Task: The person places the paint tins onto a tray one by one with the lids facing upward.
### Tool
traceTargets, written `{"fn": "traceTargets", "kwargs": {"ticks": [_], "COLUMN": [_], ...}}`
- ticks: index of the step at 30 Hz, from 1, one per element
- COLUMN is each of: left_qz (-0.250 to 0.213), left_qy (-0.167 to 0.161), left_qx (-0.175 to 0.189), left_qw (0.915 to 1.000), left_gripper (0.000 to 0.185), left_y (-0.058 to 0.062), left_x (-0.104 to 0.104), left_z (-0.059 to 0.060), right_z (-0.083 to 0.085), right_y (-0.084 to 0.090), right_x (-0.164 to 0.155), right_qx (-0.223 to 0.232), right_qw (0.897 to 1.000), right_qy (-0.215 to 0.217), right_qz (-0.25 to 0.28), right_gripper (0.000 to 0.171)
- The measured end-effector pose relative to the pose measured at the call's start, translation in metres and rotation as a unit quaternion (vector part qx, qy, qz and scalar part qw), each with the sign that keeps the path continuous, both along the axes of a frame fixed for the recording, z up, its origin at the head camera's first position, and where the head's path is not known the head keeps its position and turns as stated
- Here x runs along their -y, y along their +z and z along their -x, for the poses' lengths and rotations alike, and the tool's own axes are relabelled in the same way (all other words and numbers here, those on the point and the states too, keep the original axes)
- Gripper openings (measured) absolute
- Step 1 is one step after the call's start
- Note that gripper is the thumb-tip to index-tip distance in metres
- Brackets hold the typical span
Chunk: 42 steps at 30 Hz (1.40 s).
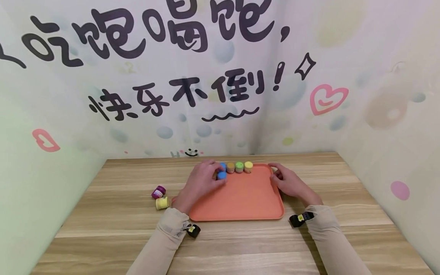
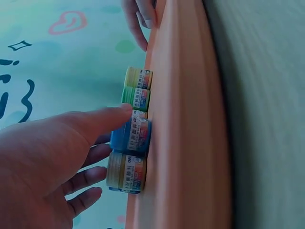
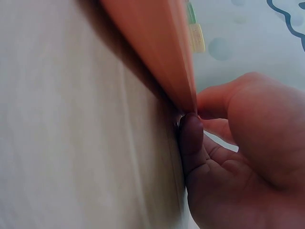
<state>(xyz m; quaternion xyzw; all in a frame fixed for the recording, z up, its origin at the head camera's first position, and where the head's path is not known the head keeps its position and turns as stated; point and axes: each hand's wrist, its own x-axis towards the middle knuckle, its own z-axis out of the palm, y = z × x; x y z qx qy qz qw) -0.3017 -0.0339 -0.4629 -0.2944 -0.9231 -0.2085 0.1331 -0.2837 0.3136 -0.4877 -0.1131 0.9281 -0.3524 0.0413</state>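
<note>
An orange tray [image 1: 240, 202] lies on the wooden table. A row of small paint jars stands along its far edge: a blue one partly hidden behind my left hand, then orange [image 1: 230, 167], green [image 1: 239, 166] and yellow [image 1: 248, 167]. My left hand [image 1: 215, 177] pinches another blue-lidded jar [image 1: 222, 175] just in front of that row; in the left wrist view the thumb lies over this blue jar [image 2: 131, 135]. At the tray's far right corner my right hand [image 1: 279, 177] grips the rim, its thumb [image 3: 190, 136] pressed against the edge.
A purple jar [image 1: 159, 191] and a pale yellow jar [image 1: 162, 203] lie on the table left of the tray. Painted walls close the table in at the back and on both sides. Most of the tray's floor is bare.
</note>
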Motion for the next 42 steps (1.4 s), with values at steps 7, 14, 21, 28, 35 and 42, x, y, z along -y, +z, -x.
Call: {"fn": "traceTargets", "kwargs": {"ticks": [7,14,21,28,35,42], "left_qz": [-0.015,0.016,0.012,0.004,-0.002,-0.023], "left_qy": [-0.011,-0.009,0.003,0.002,0.005,0.015], "left_qx": [0.026,0.010,-0.002,-0.009,-0.001,0.014], "left_qw": [0.9995,0.9998,0.9999,0.9999,1.0000,0.9995], "left_gripper": [0.026,0.025,0.028,0.028,0.027,0.019], "left_y": [0.0096,0.0024,0.0014,0.0018,0.0021,0.0063], "left_x": [0.0065,0.0043,0.0030,0.0034,0.0032,0.0043], "left_z": [-0.0040,-0.0030,-0.0060,-0.0064,-0.0069,-0.0100], "right_z": [0.0019,-0.0007,-0.0029,-0.0043,-0.0046,-0.0044], "right_y": [0.0000,-0.0010,-0.0005,0.0032,0.0026,0.0009], "right_x": [-0.0010,-0.0008,-0.0002,0.0008,0.0007,0.0009], "right_qx": [-0.002,-0.003,-0.003,-0.005,-0.010,-0.011], "right_qw": [1.000,1.000,1.000,1.000,1.000,1.000], "right_qy": [0.005,0.012,0.010,0.009,0.007,0.007], "right_qz": [-0.002,0.006,0.002,0.003,0.002,0.000], "right_gripper": [0.052,0.052,0.052,0.052,0.051,0.051]}}
